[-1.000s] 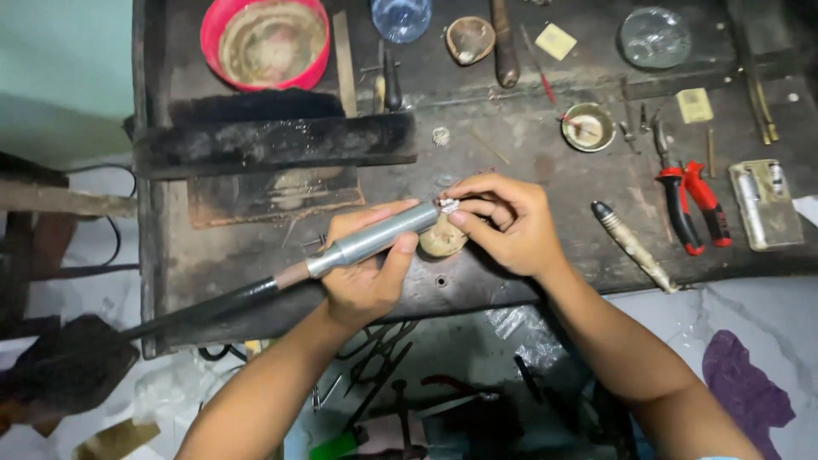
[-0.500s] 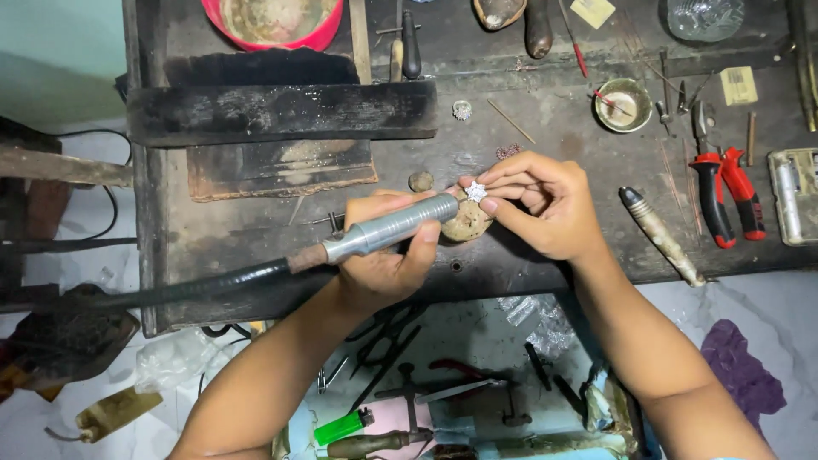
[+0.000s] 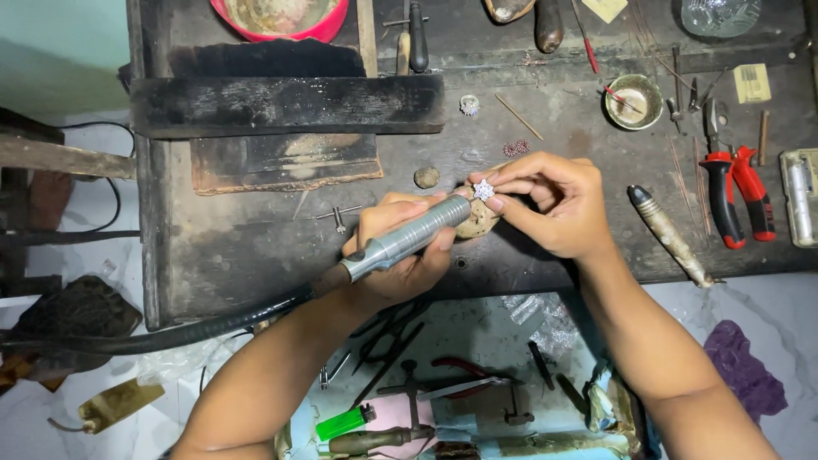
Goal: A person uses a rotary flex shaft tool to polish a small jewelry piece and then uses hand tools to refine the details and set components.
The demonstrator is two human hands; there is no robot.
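One head-worn camera looks steeply down, close above the dark wooden bench [image 3: 256, 247], floor clutter along the near edge.

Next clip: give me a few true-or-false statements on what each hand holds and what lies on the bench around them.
1. The left hand grips a silver rotary handpiece. True.
2. The right hand pinches a small sparkling flower-shaped piece. True.
3. The red-handled pliers are in the right hand. False: they lie on the bench to its right.
4. The red bowl sits beside the person's elbows. False: it stands at the bench's far edge.
5. The handpiece tip points at the piece. True.
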